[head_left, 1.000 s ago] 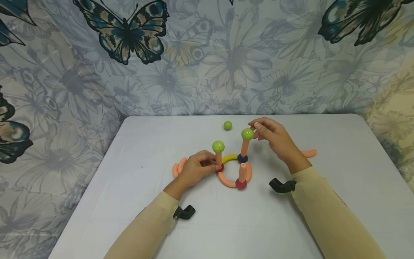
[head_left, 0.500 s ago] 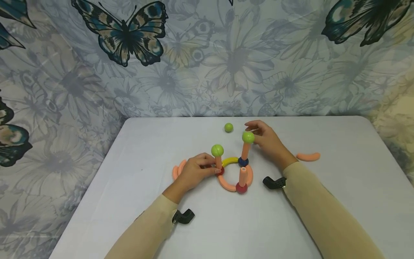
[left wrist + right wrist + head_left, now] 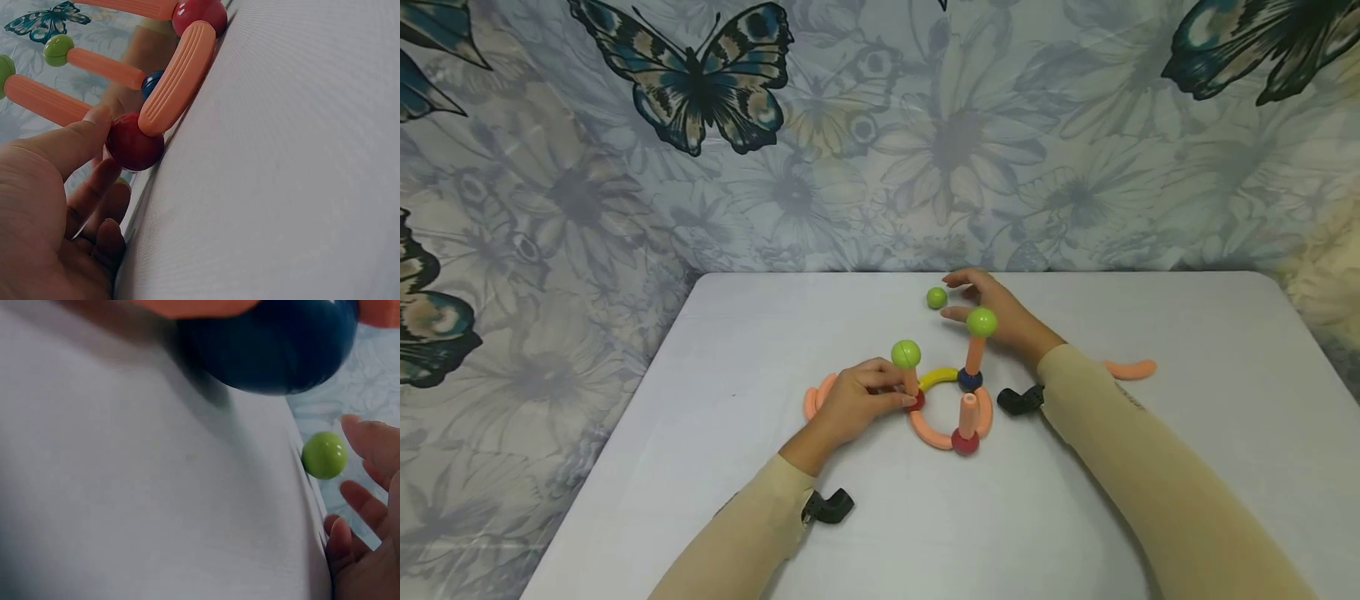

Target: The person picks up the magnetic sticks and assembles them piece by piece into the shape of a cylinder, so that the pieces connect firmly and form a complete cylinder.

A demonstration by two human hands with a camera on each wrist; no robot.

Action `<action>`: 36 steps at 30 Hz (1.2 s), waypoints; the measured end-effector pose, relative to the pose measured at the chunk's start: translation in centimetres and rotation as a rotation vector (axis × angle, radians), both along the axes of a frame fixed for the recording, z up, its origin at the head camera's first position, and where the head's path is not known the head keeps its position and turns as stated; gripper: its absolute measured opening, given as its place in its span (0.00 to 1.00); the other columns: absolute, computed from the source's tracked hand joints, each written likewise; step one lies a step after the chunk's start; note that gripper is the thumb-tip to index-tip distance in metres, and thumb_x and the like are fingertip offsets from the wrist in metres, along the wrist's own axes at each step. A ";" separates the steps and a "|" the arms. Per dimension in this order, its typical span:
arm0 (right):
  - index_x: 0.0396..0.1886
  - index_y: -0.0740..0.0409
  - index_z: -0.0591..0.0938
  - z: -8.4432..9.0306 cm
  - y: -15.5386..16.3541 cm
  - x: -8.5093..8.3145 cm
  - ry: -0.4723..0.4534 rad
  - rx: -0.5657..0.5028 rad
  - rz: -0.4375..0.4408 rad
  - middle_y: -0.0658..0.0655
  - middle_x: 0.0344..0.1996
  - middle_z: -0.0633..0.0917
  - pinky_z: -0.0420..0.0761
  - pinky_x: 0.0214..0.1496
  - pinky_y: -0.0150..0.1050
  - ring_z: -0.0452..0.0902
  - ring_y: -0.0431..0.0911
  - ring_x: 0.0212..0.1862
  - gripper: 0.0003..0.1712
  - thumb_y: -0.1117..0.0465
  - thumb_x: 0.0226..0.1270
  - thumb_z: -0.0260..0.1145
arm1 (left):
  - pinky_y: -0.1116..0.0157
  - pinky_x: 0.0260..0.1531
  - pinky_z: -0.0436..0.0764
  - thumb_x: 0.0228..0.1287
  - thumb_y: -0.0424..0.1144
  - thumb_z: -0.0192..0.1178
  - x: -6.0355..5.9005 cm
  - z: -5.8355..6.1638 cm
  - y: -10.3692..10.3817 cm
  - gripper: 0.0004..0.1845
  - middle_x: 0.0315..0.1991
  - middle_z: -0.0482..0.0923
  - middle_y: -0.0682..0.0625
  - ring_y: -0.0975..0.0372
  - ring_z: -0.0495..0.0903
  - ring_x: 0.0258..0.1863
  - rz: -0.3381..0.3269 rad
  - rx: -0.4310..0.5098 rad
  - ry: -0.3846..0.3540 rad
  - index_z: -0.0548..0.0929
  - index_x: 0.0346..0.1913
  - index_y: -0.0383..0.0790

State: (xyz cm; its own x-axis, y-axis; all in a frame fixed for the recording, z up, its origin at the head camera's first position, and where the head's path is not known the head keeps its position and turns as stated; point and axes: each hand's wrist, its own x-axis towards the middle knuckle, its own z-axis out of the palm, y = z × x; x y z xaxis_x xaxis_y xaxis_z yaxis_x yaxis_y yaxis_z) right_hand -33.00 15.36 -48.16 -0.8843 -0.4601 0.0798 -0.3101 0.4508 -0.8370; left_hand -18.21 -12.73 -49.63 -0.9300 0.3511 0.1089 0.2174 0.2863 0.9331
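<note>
My left hand (image 3: pixel 853 404) pinches the red ball (image 3: pixel 134 142) at the foot of the left orange rod, which bears a green ball (image 3: pixel 906 354). That red ball is part of a ring with a yellow curved rod (image 3: pixel 938 377), a blue ball (image 3: pixel 970 380), orange curved rods and a front red ball (image 3: pixel 965 442). An upright orange rod (image 3: pixel 968 417) tops the front ball. Another rises from the blue ball to a green ball (image 3: pixel 981 322). My right hand (image 3: pixel 1000 315), fingers spread, reaches behind the ring toward a loose green ball (image 3: pixel 324 455), apart from it.
Orange curved rods (image 3: pixel 811 404) lie left of the left hand, partly hidden by it. One more orange curved rod (image 3: pixel 1131 370) lies to the right, behind the right sleeve. The white table (image 3: pixel 880 533) ends at a patterned cloth backdrop (image 3: pixel 850 208).
My right hand has moved left from beside the tall post's green ball to near the loose green ball. The left hand keeps its hold on the red ball.
</note>
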 end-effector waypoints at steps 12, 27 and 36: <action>0.70 0.58 0.83 1.2 -0.5 -0.8 -0.060 0.062 0.101 0.61 0.67 0.80 0.70 0.70 0.57 0.74 0.59 0.65 0.24 0.59 0.78 0.74 | 0.64 0.50 0.80 0.71 0.39 0.77 0.2 0.3 0.0 0.10 0.47 0.87 0.58 0.62 0.82 0.53 -0.009 -0.013 -0.009 0.96 0.51 0.45; 0.61 0.60 0.82 2.2 1.5 1.6 -0.042 0.200 0.041 0.63 0.59 0.83 0.74 0.69 0.59 0.78 0.60 0.61 0.15 0.64 0.80 0.70 | 0.65 0.43 0.80 0.68 0.41 0.79 0.3 0.5 -0.1 0.09 0.45 0.88 0.57 0.60 0.83 0.44 0.024 -0.042 0.020 0.95 0.48 0.45; 0.65 0.60 0.80 5.5 4.9 4.5 -0.066 0.134 -0.079 0.62 0.60 0.82 0.79 0.52 0.52 0.77 0.57 0.56 0.21 0.57 0.81 0.71 | 0.64 0.41 0.80 0.69 0.40 0.79 0.5 0.5 -0.1 0.12 0.46 0.88 0.57 0.60 0.82 0.40 0.008 -0.052 0.052 0.94 0.52 0.45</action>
